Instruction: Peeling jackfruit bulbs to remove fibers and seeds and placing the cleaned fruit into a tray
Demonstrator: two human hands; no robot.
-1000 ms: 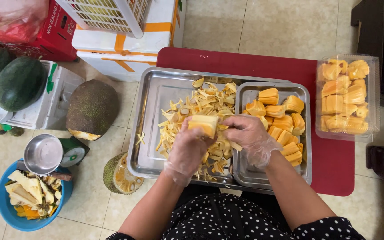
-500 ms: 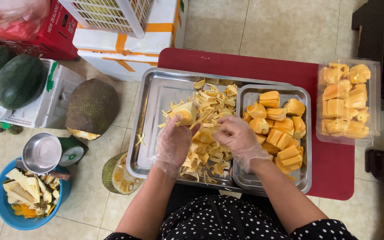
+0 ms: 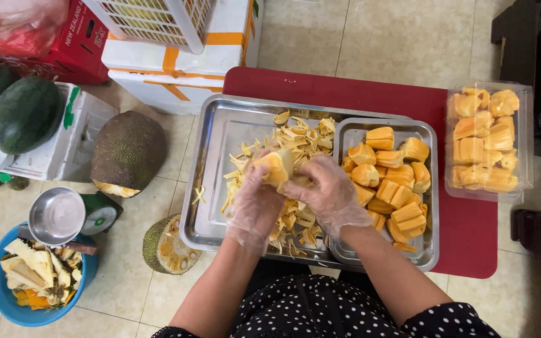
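Both my hands wear thin clear gloves and meet over a large steel tray (image 3: pixel 211 188). My left hand (image 3: pixel 255 203) and my right hand (image 3: pixel 327 194) together grip one yellow jackfruit pod (image 3: pixel 273 166), held above a heap of pale stringy jackfruit scraps (image 3: pixel 295 141). Just right of my right hand, a smaller steel tray (image 3: pixel 430 241) holds several cleaned orange jackfruit bulbs (image 3: pixel 389 169).
A clear plastic box of jackfruit bulbs (image 3: pixel 486 141) sits on the red table (image 3: pixel 464 231) at right. On the floor at left lie a cut jackfruit (image 3: pixel 126 150), a jackfruit slice (image 3: pixel 164 247), a scale with a steel pan (image 3: pixel 57 216), a blue bowl of rinds (image 3: pixel 26 291), watermelons (image 3: pixel 23 112) and white boxes (image 3: pixel 176 69).
My hands picked a pod out of the scrap heap and came together around it, slightly left of where they held one a second ago.
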